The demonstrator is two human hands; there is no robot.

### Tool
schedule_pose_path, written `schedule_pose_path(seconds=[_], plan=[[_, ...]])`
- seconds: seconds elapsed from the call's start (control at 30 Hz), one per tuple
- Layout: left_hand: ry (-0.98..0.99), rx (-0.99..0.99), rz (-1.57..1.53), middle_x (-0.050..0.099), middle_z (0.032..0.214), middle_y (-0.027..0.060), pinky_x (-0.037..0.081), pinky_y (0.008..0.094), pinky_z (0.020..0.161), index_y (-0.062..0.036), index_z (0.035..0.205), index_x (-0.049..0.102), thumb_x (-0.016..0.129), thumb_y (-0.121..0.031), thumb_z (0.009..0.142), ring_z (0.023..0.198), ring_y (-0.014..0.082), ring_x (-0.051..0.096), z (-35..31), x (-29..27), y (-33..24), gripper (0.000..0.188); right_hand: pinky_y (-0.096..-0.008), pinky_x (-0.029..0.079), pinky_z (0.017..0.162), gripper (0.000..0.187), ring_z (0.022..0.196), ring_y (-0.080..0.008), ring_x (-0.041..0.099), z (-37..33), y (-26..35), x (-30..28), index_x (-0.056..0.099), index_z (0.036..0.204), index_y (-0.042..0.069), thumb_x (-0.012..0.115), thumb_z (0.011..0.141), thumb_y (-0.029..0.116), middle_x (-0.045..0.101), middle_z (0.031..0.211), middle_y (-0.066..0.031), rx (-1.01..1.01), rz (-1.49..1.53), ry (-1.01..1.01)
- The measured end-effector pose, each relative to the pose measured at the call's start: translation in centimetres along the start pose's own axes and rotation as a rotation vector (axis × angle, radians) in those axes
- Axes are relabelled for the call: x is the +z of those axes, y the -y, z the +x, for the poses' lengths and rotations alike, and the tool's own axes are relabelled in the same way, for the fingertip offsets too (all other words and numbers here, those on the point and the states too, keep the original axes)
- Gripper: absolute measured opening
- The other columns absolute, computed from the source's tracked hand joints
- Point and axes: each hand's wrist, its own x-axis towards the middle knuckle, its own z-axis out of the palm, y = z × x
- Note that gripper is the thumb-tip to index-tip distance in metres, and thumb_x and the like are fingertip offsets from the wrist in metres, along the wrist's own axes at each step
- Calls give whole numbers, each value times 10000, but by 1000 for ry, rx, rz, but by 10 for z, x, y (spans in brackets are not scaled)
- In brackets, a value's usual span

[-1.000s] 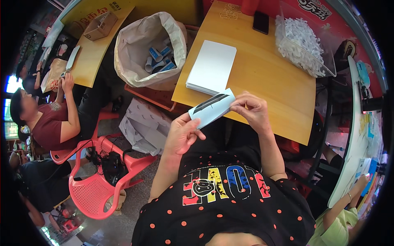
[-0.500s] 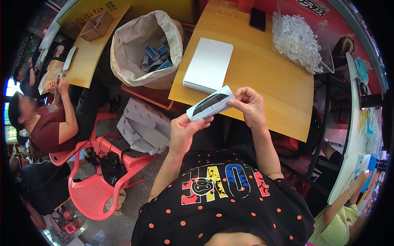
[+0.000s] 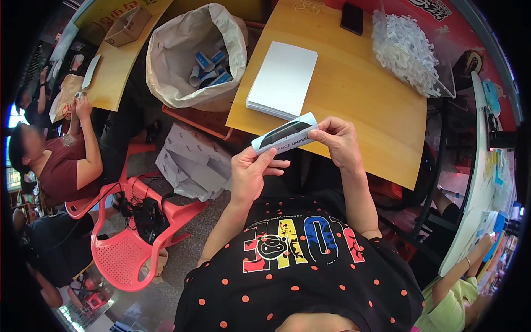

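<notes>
A light-blue rolled paper sleeve (image 3: 283, 134) with a dark printed picture is held between both hands, just off the near edge of the wooden table. My left hand (image 3: 250, 174) pinches its left end between thumb and forefinger, the other fingers loosely bent. At its right end, the thumb and fingertips of my right hand (image 3: 340, 143) are closed on the paper. Behind the sleeve lies a stack of white sheets (image 3: 285, 77) on the table. Left of the table, an open white sack (image 3: 166, 74) contains several blue-and-white rolled sleeves (image 3: 204, 62).
On the table (image 3: 359, 110) are a black phone (image 3: 352, 18) and a clear bin of small white plastic pieces (image 3: 406, 50). A pink chair (image 3: 124, 260) holding black cables stands at left, near a crumpled white bag (image 3: 191, 160). Co-workers sit at far left and lower right.
The sleeve has rolled a little in my fingers, so more of its printed side faces up. My left thumb has shifted on it, and the left fingers have spread slightly.
</notes>
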Motion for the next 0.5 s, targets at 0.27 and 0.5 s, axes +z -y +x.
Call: schedule_pose_path(seconds=[0.27, 0.5], plan=[[-24, -32, -194, 663, 974, 206, 599, 279, 632, 81, 1084, 594, 562, -88, 931, 810, 261, 696, 4, -2, 1, 230, -216, 458, 651, 79, 676, -71, 563, 2, -8, 1, 653, 778, 2, 726, 789, 29, 644, 738, -22, -2, 56, 21], [-59, 75, -123, 668, 953, 201, 594, 323, 725, 77, 1029, 609, 549, -111, 942, 836, 271, 693, 3, -2, 5, 216, -205, 455, 652, 93, 677, -64, 559, -1, -10, 5, 646, 801, 3, 728, 799, 47, 639, 741, -20, -3, 67, 36]])
